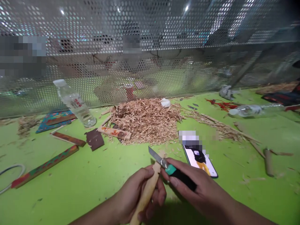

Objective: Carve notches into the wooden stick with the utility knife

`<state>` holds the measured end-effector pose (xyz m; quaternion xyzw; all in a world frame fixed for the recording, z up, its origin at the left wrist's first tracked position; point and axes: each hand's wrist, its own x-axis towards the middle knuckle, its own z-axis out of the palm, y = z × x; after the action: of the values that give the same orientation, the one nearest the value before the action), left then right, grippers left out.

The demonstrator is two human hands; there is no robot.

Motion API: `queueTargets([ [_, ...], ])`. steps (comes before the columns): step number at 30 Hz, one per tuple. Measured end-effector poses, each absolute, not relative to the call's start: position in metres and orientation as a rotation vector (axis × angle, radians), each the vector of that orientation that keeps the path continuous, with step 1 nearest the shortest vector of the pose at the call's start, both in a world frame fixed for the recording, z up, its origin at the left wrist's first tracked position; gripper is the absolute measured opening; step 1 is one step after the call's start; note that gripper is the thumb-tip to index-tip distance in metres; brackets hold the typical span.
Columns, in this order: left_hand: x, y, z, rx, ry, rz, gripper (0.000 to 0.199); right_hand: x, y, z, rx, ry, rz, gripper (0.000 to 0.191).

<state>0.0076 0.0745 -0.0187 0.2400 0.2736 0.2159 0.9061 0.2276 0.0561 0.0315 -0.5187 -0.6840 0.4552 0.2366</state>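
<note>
A pale wooden stick (pixel 147 194) with a notched upper end points away from me at the bottom centre. My left hand (pixel 137 190) is wrapped round it, the thumb near the notches. A utility knife (pixel 180 177) with a black and teal handle is held in my right hand (pixel 195 184). Its blade (pixel 154 155) is out and points up to the left, just above the stick's end. The fingertips of my right hand are close beside the stick; whether they touch it is hard to tell.
A heap of wood shavings (pixel 147 120) lies ahead on the green table (pixel 112 175), before a perforated metal screen (pixel 140 75). A phone (pixel 200 159) is right of centre. Bottles stand left (pixel 76 104) and lie right (pixel 257 110). Painted strips (pixel 47 165) and brown sandpaper (pixel 94 139) are left.
</note>
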Motion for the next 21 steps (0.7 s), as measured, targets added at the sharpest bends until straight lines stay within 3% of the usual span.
queueTargets([
  [7,0.01,0.072,-0.011,0.659,0.679,0.537,0.033,0.23,0.051,0.035,-1.7,-1.895,1.096,0.032],
  [15,0.006,0.073,-0.004,0.811,0.759,0.453,0.054,0.242,0.062,0.025,-1.638,-2.168,0.99,0.019],
  [21,0.013,0.068,0.005,0.681,0.649,0.467,0.047,0.244,0.057,0.022,-1.45,-2.342,0.992,0.017],
])
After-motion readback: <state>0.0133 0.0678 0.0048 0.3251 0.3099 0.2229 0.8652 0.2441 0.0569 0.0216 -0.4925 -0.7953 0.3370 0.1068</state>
